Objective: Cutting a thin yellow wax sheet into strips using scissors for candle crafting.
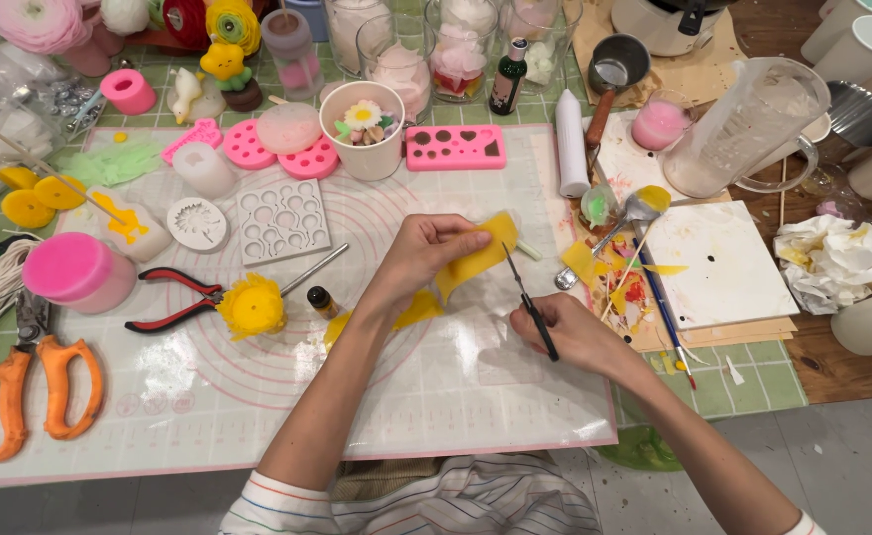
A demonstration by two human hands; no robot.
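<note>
My left hand (418, 256) pinches a thin yellow wax sheet (478, 256) and holds it up over the translucent work mat (287, 396). My right hand (570, 332) grips small black scissors (527, 299), whose tips point up at the sheet's right edge. More yellow wax pieces (418, 310) lie on the mat under the left hand. A yellow wax flower (252, 306) sits on the mat to the left, beside a small dark bottle (322, 300).
Red-handled pliers (173, 297), orange scissors (20, 386), a pink wax block (77, 269), silicone moulds (282, 220), a white cup (362, 129), a pink mould tray (455, 147), a spoon (619, 223), a white board (718, 263), a measuring jug (743, 129) and crumpled tissue (827, 258) surround the mat.
</note>
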